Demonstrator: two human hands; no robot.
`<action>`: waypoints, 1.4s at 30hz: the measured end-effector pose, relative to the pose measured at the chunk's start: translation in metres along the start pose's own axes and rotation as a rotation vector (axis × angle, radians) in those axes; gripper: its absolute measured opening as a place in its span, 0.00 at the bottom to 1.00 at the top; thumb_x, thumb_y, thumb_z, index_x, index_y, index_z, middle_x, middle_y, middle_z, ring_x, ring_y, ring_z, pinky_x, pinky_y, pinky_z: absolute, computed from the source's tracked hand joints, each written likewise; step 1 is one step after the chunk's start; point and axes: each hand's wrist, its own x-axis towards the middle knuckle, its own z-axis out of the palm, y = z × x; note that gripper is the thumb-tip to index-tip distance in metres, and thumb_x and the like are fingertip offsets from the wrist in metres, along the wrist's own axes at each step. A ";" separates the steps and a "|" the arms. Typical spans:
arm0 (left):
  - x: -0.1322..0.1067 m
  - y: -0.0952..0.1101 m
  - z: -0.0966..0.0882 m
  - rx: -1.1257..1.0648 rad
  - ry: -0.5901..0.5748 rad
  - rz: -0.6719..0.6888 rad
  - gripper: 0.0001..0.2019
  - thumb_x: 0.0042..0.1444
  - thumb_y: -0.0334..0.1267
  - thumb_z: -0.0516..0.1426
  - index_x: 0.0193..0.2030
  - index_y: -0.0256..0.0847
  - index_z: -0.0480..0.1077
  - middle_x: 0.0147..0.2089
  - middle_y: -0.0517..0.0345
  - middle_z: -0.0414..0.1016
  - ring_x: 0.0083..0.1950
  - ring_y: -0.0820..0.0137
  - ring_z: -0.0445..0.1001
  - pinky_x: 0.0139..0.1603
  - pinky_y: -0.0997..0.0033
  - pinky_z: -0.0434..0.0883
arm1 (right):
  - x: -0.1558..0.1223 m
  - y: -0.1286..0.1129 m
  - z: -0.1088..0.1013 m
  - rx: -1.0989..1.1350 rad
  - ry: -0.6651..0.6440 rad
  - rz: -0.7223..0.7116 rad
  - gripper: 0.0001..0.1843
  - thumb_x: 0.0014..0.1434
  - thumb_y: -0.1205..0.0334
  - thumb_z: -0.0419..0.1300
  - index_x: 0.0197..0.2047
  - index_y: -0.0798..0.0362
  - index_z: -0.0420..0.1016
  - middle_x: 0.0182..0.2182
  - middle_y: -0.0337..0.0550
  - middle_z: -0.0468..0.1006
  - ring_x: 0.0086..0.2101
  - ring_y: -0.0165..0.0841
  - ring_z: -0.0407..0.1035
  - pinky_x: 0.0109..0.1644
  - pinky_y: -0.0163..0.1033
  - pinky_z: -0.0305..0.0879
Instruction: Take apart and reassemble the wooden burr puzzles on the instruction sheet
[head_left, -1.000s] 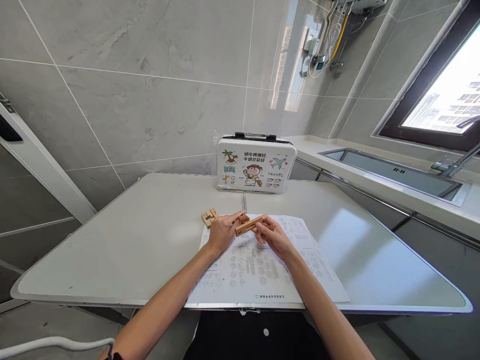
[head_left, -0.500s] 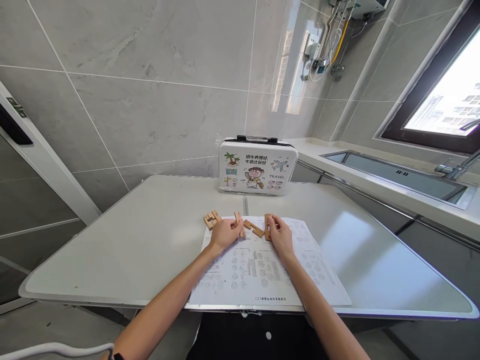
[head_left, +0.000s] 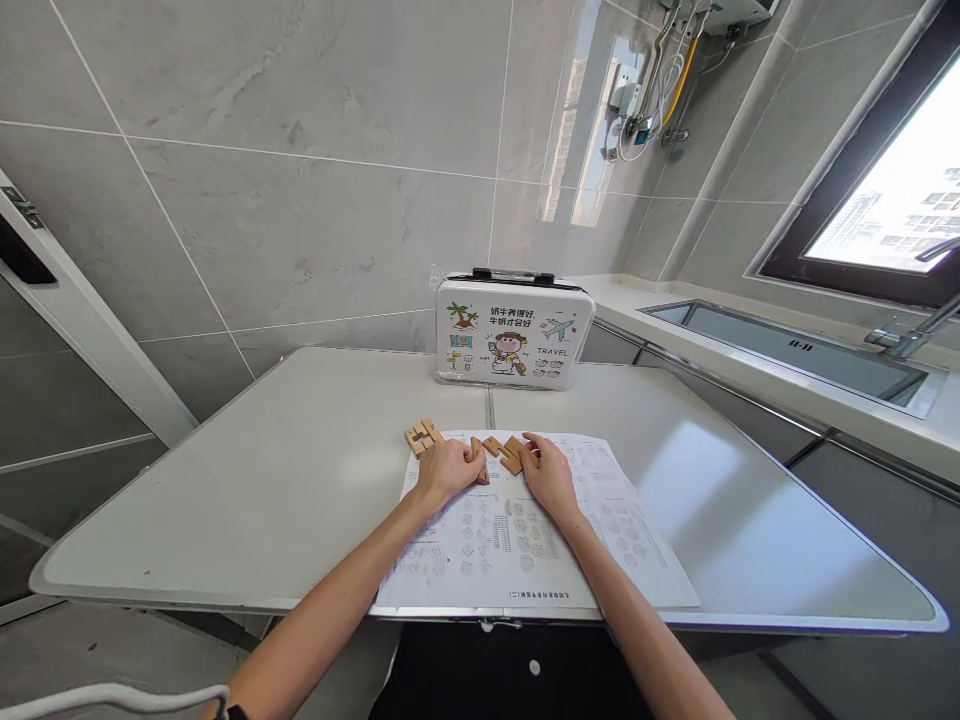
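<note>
My left hand (head_left: pixel 451 468) is closed around a narrow wooden puzzle piece (head_left: pixel 482 477), standing tilted at the fingertips over the printed sheet (head_left: pixel 555 560). To its right, a notched wooden piece (head_left: pixel 493 446) lies on the paper. Against that one rests another notched wooden piece (head_left: pixel 513 456), and the fingers of my right hand (head_left: pixel 550 475) pinch its right edge. Just beyond my left hand, a square cluster of wooden pieces (head_left: pixel 422 436) sits at the sheet's upper left corner, partly hidden by the knuckles.
A white carry case (head_left: pixel 517 335) with cartoon prints stands at the back of the white folding table (head_left: pixel 225 500). Behind it rises a grey tiled wall. On the right are a counter with a sink (head_left: pixel 795 350) and a window.
My right hand has moved left, bringing its wooden piece from upright to lying against the notched piece. My left hand has tilted its piece slightly and stays in about the same place.
</note>
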 end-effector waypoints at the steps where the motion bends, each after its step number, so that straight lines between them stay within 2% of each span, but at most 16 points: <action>1: 0.000 0.000 0.000 0.008 0.000 0.005 0.30 0.65 0.51 0.51 0.11 0.43 0.63 0.13 0.58 0.62 0.17 0.70 0.59 0.27 0.65 0.51 | 0.000 -0.001 0.000 -0.002 -0.002 -0.005 0.22 0.67 0.54 0.52 0.57 0.53 0.77 0.45 0.50 0.81 0.43 0.44 0.75 0.49 0.48 0.68; 6: -0.003 -0.002 0.001 0.030 0.013 0.058 0.26 0.63 0.46 0.53 0.14 0.43 0.61 0.15 0.59 0.63 0.19 0.69 0.61 0.27 0.66 0.51 | -0.001 -0.005 -0.002 -0.034 0.022 -0.011 0.19 0.66 0.54 0.52 0.51 0.52 0.78 0.44 0.50 0.81 0.44 0.44 0.74 0.48 0.47 0.68; 9: -0.004 0.000 -0.002 0.020 0.022 0.109 0.20 0.64 0.43 0.52 0.20 0.43 0.65 0.19 0.60 0.68 0.23 0.68 0.66 0.29 0.67 0.56 | -0.002 -0.006 -0.002 -0.049 0.035 -0.004 0.17 0.66 0.54 0.52 0.49 0.51 0.79 0.43 0.50 0.81 0.43 0.43 0.74 0.48 0.47 0.68; 11: -0.005 0.002 -0.005 0.004 0.030 0.161 0.14 0.64 0.41 0.53 0.27 0.44 0.68 0.26 0.59 0.73 0.30 0.66 0.72 0.34 0.67 0.62 | -0.002 -0.007 -0.002 -0.049 0.035 -0.014 0.17 0.66 0.54 0.52 0.48 0.52 0.79 0.43 0.50 0.81 0.42 0.43 0.75 0.48 0.47 0.68; 14: -0.006 0.005 -0.008 -0.048 0.063 0.312 0.07 0.60 0.43 0.59 0.38 0.44 0.71 0.40 0.54 0.77 0.45 0.61 0.74 0.48 0.63 0.69 | -0.003 -0.010 -0.003 -0.018 0.016 -0.046 0.17 0.66 0.54 0.53 0.48 0.52 0.79 0.41 0.49 0.82 0.39 0.41 0.75 0.48 0.47 0.69; 16: -0.008 0.005 -0.007 -0.093 0.059 0.414 0.15 0.56 0.47 0.64 0.46 0.43 0.71 0.50 0.50 0.75 0.53 0.57 0.72 0.55 0.58 0.70 | -0.003 -0.012 -0.002 0.011 -0.014 -0.068 0.17 0.66 0.55 0.53 0.47 0.52 0.80 0.40 0.48 0.83 0.37 0.40 0.75 0.47 0.46 0.69; 19: -0.010 0.001 -0.005 -0.120 -0.022 0.485 0.32 0.49 0.57 0.68 0.57 0.44 0.69 0.61 0.45 0.69 0.61 0.52 0.68 0.62 0.51 0.69 | -0.005 -0.016 -0.002 0.046 -0.072 -0.093 0.16 0.67 0.56 0.53 0.46 0.50 0.80 0.39 0.45 0.84 0.36 0.40 0.76 0.45 0.45 0.69; 22: -0.010 -0.005 -0.002 -0.108 -0.088 0.523 0.42 0.45 0.63 0.70 0.63 0.46 0.66 0.65 0.43 0.66 0.66 0.47 0.65 0.66 0.46 0.66 | -0.006 -0.019 -0.002 0.083 -0.121 -0.106 0.15 0.67 0.57 0.52 0.45 0.49 0.80 0.36 0.43 0.85 0.34 0.39 0.77 0.42 0.44 0.70; 25: -0.007 -0.011 -0.004 -0.080 -0.079 0.546 0.42 0.46 0.63 0.69 0.64 0.47 0.66 0.65 0.43 0.66 0.67 0.47 0.64 0.67 0.44 0.65 | -0.006 -0.021 -0.003 0.109 -0.161 -0.120 0.14 0.66 0.57 0.53 0.45 0.48 0.80 0.35 0.43 0.85 0.34 0.39 0.77 0.40 0.43 0.69; 32: 0.002 -0.022 -0.015 0.051 -0.017 0.566 0.33 0.54 0.63 0.65 0.60 0.47 0.70 0.65 0.45 0.68 0.69 0.48 0.62 0.69 0.45 0.63 | -0.011 -0.031 -0.006 0.137 -0.219 -0.197 0.13 0.65 0.57 0.55 0.46 0.48 0.80 0.40 0.43 0.85 0.35 0.38 0.76 0.41 0.43 0.69; 36: 0.007 -0.030 -0.017 0.101 0.002 0.553 0.38 0.51 0.68 0.65 0.62 0.46 0.70 0.67 0.43 0.67 0.71 0.46 0.59 0.70 0.42 0.60 | -0.012 -0.031 -0.006 0.123 -0.226 -0.210 0.13 0.66 0.57 0.54 0.46 0.48 0.80 0.41 0.44 0.85 0.35 0.38 0.76 0.42 0.44 0.70; 39: 0.009 -0.035 -0.014 0.128 0.035 0.493 0.43 0.47 0.72 0.63 0.62 0.44 0.69 0.68 0.41 0.66 0.72 0.42 0.56 0.73 0.37 0.53 | -0.012 -0.031 -0.006 0.104 -0.233 -0.208 0.14 0.66 0.57 0.55 0.46 0.48 0.80 0.41 0.44 0.84 0.36 0.39 0.76 0.43 0.44 0.70; 40: 0.009 -0.037 -0.013 0.141 0.047 0.463 0.42 0.49 0.72 0.62 0.62 0.44 0.69 0.68 0.41 0.66 0.72 0.42 0.56 0.73 0.36 0.51 | -0.012 -0.030 -0.006 0.097 -0.239 -0.214 0.13 0.66 0.57 0.55 0.46 0.47 0.80 0.41 0.44 0.84 0.37 0.39 0.76 0.44 0.45 0.70; 42: 0.010 -0.039 -0.010 0.169 0.080 0.396 0.34 0.59 0.68 0.56 0.61 0.43 0.70 0.67 0.42 0.68 0.71 0.45 0.58 0.74 0.37 0.49 | -0.013 -0.031 -0.006 0.086 -0.252 -0.237 0.13 0.66 0.57 0.55 0.47 0.47 0.80 0.43 0.44 0.84 0.39 0.40 0.76 0.46 0.46 0.70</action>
